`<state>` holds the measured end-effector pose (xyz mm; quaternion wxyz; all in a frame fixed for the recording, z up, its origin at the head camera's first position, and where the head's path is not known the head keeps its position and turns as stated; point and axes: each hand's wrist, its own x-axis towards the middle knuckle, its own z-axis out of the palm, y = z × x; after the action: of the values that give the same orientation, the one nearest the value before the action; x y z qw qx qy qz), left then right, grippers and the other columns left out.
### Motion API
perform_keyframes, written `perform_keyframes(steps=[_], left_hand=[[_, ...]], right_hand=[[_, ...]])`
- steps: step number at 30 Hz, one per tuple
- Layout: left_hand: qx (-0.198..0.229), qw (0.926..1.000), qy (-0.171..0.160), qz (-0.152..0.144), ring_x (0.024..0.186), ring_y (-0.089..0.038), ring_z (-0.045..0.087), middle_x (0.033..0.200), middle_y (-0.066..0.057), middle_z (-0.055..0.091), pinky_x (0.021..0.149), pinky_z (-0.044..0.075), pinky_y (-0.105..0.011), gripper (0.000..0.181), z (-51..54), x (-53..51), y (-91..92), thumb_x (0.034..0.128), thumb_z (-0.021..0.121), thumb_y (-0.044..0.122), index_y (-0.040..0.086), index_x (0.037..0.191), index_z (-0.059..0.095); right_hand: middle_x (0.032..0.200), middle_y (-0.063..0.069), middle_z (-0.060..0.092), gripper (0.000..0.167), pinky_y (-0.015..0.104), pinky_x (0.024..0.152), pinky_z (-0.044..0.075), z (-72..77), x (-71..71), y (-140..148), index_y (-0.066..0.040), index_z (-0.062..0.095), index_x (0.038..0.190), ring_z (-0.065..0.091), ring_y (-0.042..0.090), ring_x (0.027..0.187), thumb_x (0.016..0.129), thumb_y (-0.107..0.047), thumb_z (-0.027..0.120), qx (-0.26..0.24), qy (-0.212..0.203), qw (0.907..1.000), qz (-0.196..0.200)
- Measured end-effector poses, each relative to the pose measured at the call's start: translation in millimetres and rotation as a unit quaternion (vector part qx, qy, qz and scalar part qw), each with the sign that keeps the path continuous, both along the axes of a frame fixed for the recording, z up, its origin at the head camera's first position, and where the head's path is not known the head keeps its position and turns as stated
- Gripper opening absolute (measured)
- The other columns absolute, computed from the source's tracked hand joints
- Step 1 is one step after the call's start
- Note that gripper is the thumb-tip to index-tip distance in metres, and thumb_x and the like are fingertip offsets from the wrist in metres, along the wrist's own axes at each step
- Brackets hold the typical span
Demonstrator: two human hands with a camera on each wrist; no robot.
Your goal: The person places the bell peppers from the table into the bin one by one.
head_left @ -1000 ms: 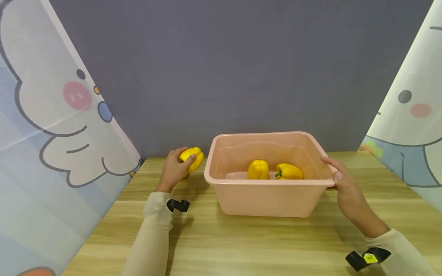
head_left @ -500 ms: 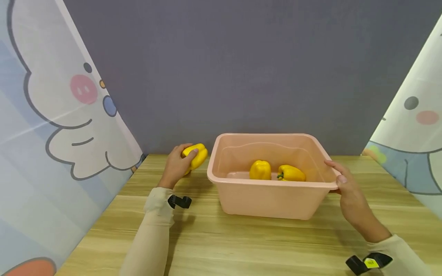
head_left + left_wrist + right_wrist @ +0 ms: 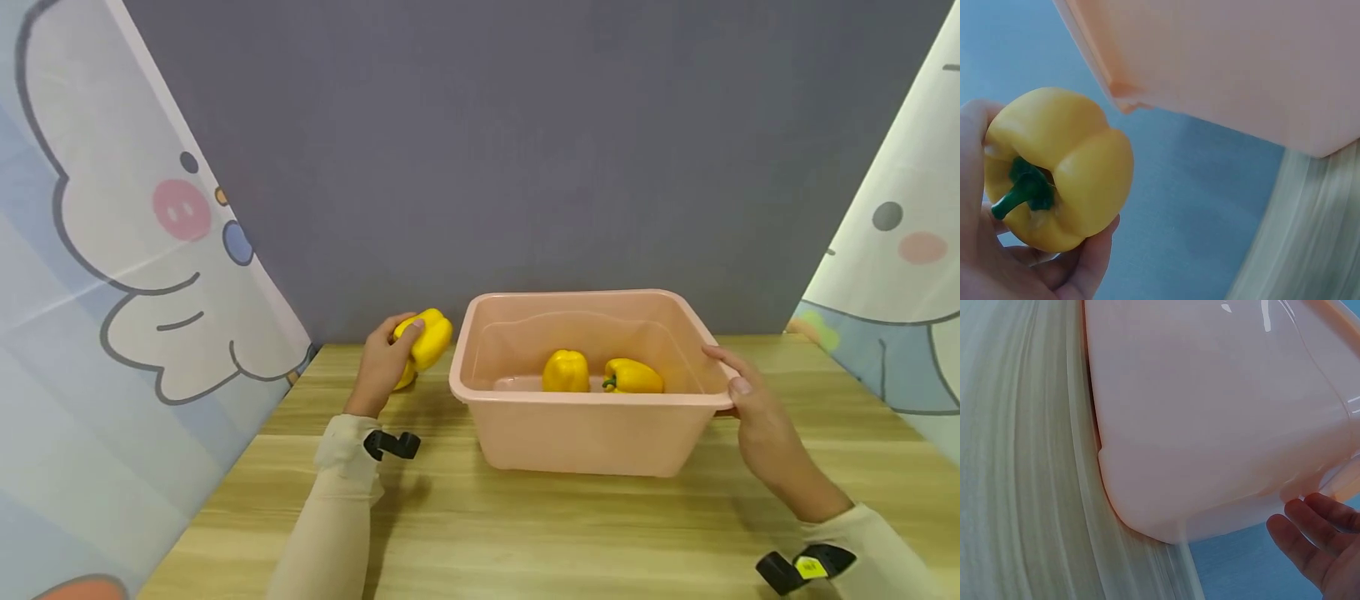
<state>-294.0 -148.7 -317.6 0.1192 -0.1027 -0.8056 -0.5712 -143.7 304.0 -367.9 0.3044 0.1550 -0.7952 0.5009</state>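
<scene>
Both hands grasp: L hand (image 3: 384, 358) a yellow pepper (image 3: 432, 340) near back-L corner of table (image 3: 480, 533), R hand (image 3: 768, 433) the R rim of tub (image 3: 585, 437). Two peppers (image 3: 566, 372) inside; prob. mid-loading, next move calls for clearing tub's L rim.

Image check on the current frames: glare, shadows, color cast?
Head: soft shadow on the table beside the left sleeve, no harsh glare; left wrist: cool cast, the grey wall reads blue, faint sheen on the held pepper; right wrist: also cool, small white glare streaks on the pink tub near the frame top, table grain looks soft.
</scene>
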Motion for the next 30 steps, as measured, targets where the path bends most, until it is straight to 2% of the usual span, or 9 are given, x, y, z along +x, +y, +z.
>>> perform_keyframes(steps=[6,13,18,22,25,30], left_hand=[[0.000,1.0000,0.000,0.005,0.091,-0.028,0.057,0.122,-0.011,0.060,0.068,0.053,-0.037,0.061,1.4,3.3,0.1,0.0933,0.061,0.060,0.018,0.138,0.059],[-0.002,0.9997,0.018,-0.018,0.093,-0.027,0.057,0.123,-0.009,0.060,0.072,0.050,-0.034,0.061,7.0,3.6,5.6,0.0951,0.059,0.058,0.018,0.140,0.058],[0.004,0.9994,0.009,-0.032,0.094,-0.026,0.058,0.125,-0.009,0.059,0.076,0.051,-0.033,0.059,7.6,4.7,8.9,0.0966,0.059,0.055,0.017,0.141,0.057],[0.056,0.9976,-0.007,-0.040,0.098,-0.026,0.058,0.126,-0.012,0.058,0.081,0.053,-0.030,0.055,10.6,5.9,9.5,0.0997,0.057,0.050,0.012,0.140,0.057],[0.108,0.9924,-0.018,-0.055,0.104,-0.027,0.057,0.127,-0.014,0.054,0.089,0.052,-0.033,0.054,15.0,6.5,10.4,0.1020,0.055,0.047,0.008,0.139,0.056],[0.145,0.9861,-0.035,-0.073,0.108,-0.027,0.055,0.127,-0.013,0.051,0.097,0.049,-0.040,0.054,20.0,8.4,14.3,0.1027,0.054,0.046,0.007,0.140,0.054]], right_hand=[[0.144,0.002,0.045,0.047,0.013,0.080,0.045,4.5,-3.1,0,-0.011,0.042,0.152,0.057,0.007,0.101,0.110,-0.013,0.021,0.015,0.011,0.9998,0.005],[0.141,-0.005,0.044,0.046,0.015,0.078,0.045,2.6,-1.4,0,-0.002,0.041,0.150,0.056,0.009,0.101,0.110,-0.014,0.022,-0.011,0.008,0.9997,0.021],[0.142,-0.007,0.044,0.046,0.015,0.078,0.045,2.1,0.0,1,0.000,0.041,0.149,0.055,0.009,0.103,0.110,-0.016,0.023,-0.021,0.007,0.9994,0.025],[0.142,-0.004,0.045,0.045,0.015,0.079,0.045,1.6,-0.6,0,-0.002,0.042,0.149,0.055,0.010,0.103,0.110,-0.015,0.025,-0.036,0.010,0.9986,0.038],[0.143,-0.003,0.044,0.045,0.015,0.079,0.045,1.3,-1.4,-1,-0.002,0.042,0.150,0.056,0.010,0.103,0.110,-0.014,0.025,-0.040,0.011,0.9982,0.043],[0.142,-0.007,0.045,0.046,0.014,0.078,0.045,0.6,-1.3,1,-0.004,0.042,0.150,0.057,0.009,0.101,0.109,-0.013,0.023,-0.017,0.014,0.9995,0.024]])
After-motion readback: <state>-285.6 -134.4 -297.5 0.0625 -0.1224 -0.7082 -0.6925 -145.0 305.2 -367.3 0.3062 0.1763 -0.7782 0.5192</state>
